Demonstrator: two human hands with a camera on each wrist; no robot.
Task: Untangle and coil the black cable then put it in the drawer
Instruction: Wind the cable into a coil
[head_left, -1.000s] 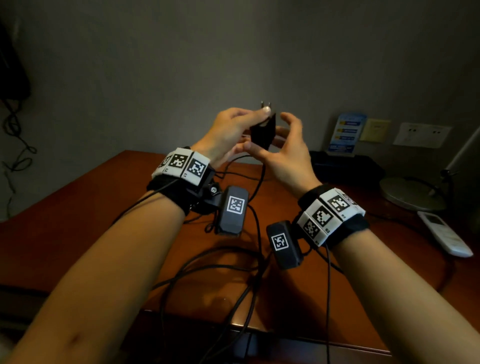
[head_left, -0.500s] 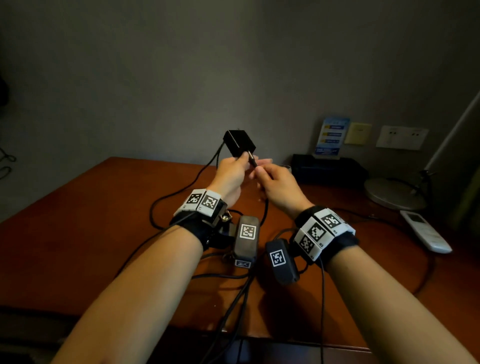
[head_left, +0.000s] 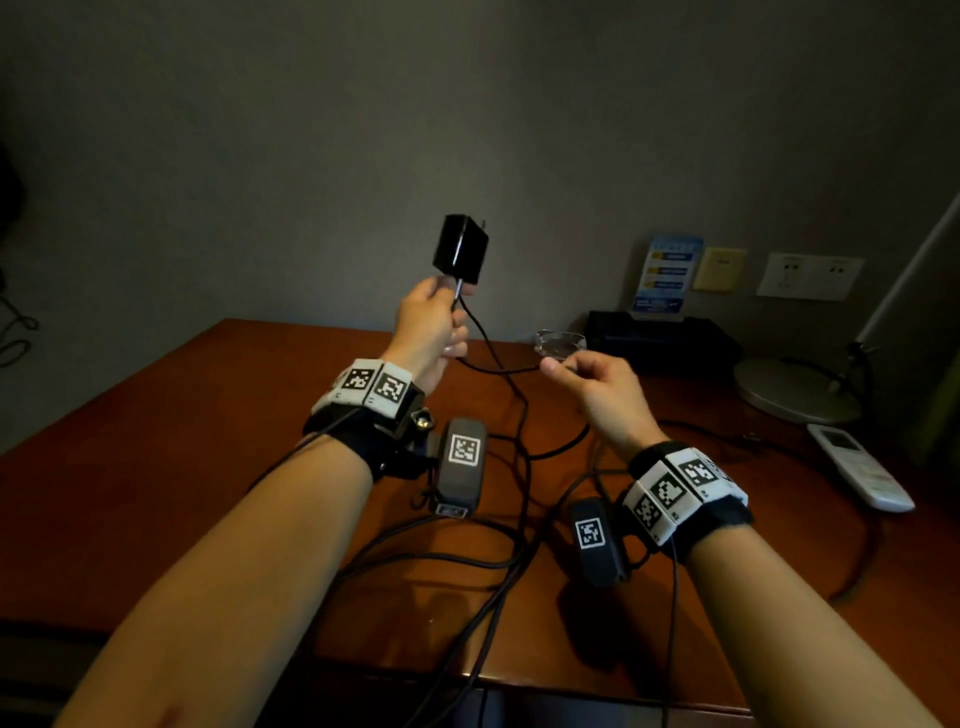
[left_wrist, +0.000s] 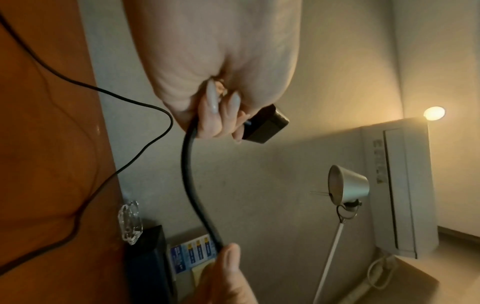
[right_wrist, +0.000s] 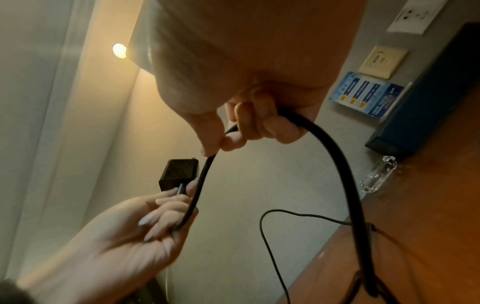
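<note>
The left hand (head_left: 431, 325) is raised at the centre of the head view, its grip pinching the black cable (head_left: 493, 364) just below the plug block (head_left: 461, 251), which sticks up above the fingers. The right hand (head_left: 597, 387), lower and to the right, pinches the same cable a short way along, a slack span sagging between them. The rest trails down in loose loops across the bench (head_left: 156, 493) at the bottom centre. Judging by this, untangling is in hand and coiling not yet begun. Next, the right hand likely needs to bring its length over to the left to form a first loop. No drawer is in view.
</note>
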